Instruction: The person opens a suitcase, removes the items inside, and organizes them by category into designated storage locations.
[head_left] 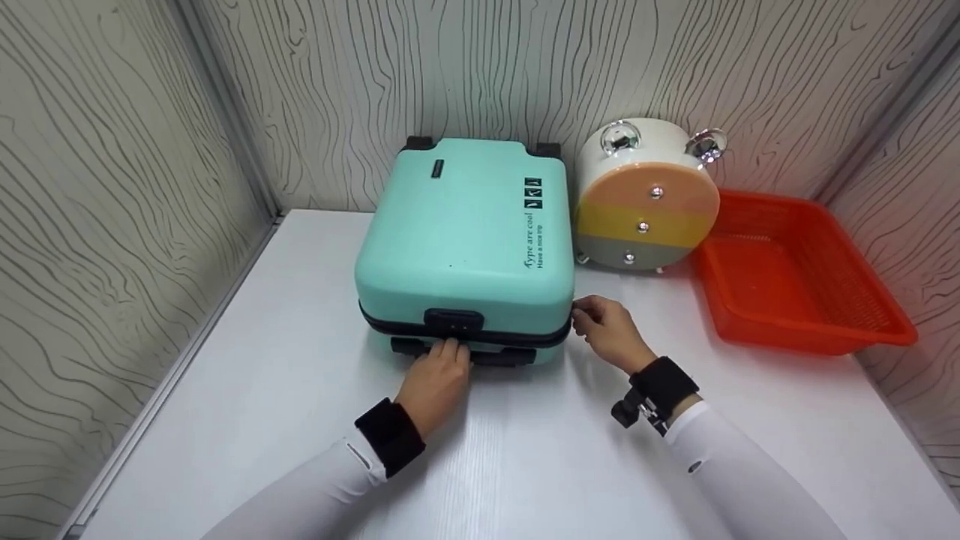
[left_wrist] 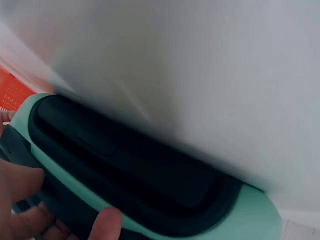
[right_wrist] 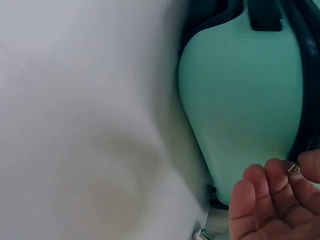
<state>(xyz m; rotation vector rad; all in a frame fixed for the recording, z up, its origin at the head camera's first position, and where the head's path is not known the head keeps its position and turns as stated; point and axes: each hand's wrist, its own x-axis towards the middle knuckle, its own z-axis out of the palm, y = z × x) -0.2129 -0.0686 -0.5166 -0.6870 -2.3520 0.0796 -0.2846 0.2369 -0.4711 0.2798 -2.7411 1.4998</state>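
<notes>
A mint-green hard-shell suitcase (head_left: pixel 465 225) lies flat on the white table, its dark zipper band (head_left: pixel 517 337) running round the side. At its front, my left hand (head_left: pixel 436 382) grips the dark carry handle (head_left: pixel 510 355); in the left wrist view, fingers (left_wrist: pixel 106 225) show on both sides of that handle. By the front right corner, my right hand (head_left: pixel 611 334) pinches a small metal zipper pull (right_wrist: pixel 293 169) between thumb and index finger. The other fingers of that hand are half curled beside the green shell. The zipper looks closed along the front.
Right of the suitcase stands a round, alarm-clock-shaped drawer box (head_left: pixel 649 206) with striped front and silver knobs. A red plastic basket (head_left: pixel 817 330) sits farther right. Wood-patterned panels (head_left: pixel 330 90) enclose the table (head_left: pixel 262 360) at the back and sides.
</notes>
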